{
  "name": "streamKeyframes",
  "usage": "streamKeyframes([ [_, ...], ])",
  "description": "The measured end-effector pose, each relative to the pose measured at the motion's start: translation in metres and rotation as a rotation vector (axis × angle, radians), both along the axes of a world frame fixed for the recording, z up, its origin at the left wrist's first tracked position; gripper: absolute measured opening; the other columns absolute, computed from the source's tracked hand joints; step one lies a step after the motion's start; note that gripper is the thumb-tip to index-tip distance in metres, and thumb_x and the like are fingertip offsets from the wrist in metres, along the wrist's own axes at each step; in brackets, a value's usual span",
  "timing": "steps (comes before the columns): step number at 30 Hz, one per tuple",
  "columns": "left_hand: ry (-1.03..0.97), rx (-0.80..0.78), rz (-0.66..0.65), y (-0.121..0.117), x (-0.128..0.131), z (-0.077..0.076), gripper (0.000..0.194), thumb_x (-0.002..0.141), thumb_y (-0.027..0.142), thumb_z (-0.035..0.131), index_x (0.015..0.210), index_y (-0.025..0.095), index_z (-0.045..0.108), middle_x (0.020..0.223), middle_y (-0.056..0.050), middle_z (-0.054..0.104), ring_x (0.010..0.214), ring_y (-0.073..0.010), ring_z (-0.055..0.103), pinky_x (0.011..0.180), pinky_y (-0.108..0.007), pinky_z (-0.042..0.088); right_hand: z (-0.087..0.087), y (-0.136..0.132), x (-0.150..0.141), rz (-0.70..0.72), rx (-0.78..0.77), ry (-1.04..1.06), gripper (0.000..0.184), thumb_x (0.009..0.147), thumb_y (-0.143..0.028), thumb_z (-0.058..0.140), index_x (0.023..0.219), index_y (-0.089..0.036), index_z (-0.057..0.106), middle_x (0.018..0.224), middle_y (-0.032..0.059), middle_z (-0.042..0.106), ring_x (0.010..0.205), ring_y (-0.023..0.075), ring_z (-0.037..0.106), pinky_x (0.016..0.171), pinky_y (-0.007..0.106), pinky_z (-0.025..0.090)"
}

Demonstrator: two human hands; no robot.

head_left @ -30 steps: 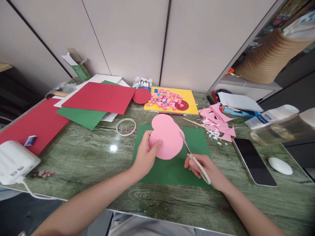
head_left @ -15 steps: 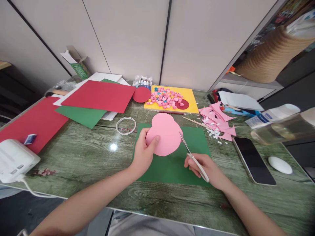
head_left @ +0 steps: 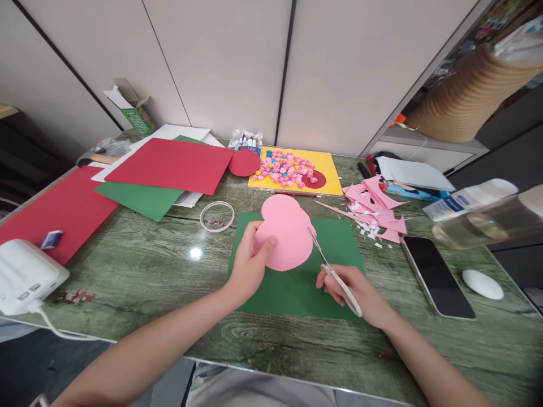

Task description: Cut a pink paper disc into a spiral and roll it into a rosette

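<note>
Pinched in my left hand [head_left: 250, 257] is a piece of pink paper [head_left: 286, 240] with rounded lobes, its thumb on top and its other fingers behind. My right hand [head_left: 350, 288] grips a pair of scissors [head_left: 339, 282] with pale handles. The blades meet the pink paper at its right edge and point up and left. Both hands are above a sheet of green paper [head_left: 297, 299] lying on the table. Some of the right fingers are hidden by the scissor handles.
Pink paper scraps [head_left: 384, 217] lie right of a yellow board [head_left: 328, 164] bearing small pink balls. A phone [head_left: 439, 277] and a white mouse [head_left: 483, 284] are at the right. A tape roll [head_left: 202, 217], red paper [head_left: 169, 167] and a white charger [head_left: 31, 277] occupy the left.
The pink paper has shifted very slightly right and down in my left hand. The scissors stay at its right edge, almost unmoved.
</note>
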State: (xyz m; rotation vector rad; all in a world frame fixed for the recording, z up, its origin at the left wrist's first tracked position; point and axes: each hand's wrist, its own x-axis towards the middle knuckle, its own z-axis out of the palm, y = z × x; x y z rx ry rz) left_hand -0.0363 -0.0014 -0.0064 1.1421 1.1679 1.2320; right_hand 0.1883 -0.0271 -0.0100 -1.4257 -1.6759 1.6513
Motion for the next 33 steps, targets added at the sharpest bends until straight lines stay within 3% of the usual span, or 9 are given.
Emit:
streamKeyframes([
  [12,0.033,0.062,0.117,0.0017,-0.0006,0.0025,0.021,0.084,0.033,0.059,0.097,0.019,0.052,0.096,-0.002,0.054,0.087,-0.0152,0.05,0.073,-0.024,0.041,-0.0044,0.0004,0.0035,0.0,-0.013,-0.012,0.047,0.086,-0.059,0.047,0.076,-0.015,0.059,0.047,-0.0059,0.039,0.043,0.0084,0.033,0.044,0.022,0.025],
  [26,0.048,0.013,-0.003,0.0,-0.0014,0.0025,0.02,0.086,0.035,0.054,0.1,0.02,0.051,0.094,-0.001,0.053,0.085,-0.0152,0.048,0.071,-0.023,0.04,0.0,0.0005,0.0006,0.005,-0.011,0.011,0.052,0.082,-0.065,0.047,0.074,-0.015,0.057,0.048,-0.0056,0.037,0.045,0.0088,0.033,0.045,0.022,0.027],
  [33,0.04,0.029,0.079,0.0018,-0.0004,0.0031,0.022,0.083,0.034,0.059,0.098,0.02,0.052,0.096,-0.002,0.055,0.087,-0.016,0.052,0.071,-0.024,0.042,-0.0014,0.0,0.0009,-0.001,-0.01,-0.001,0.05,0.083,-0.063,0.047,0.073,-0.015,0.058,0.046,-0.006,0.037,0.043,0.0084,0.032,0.044,0.023,0.026],
])
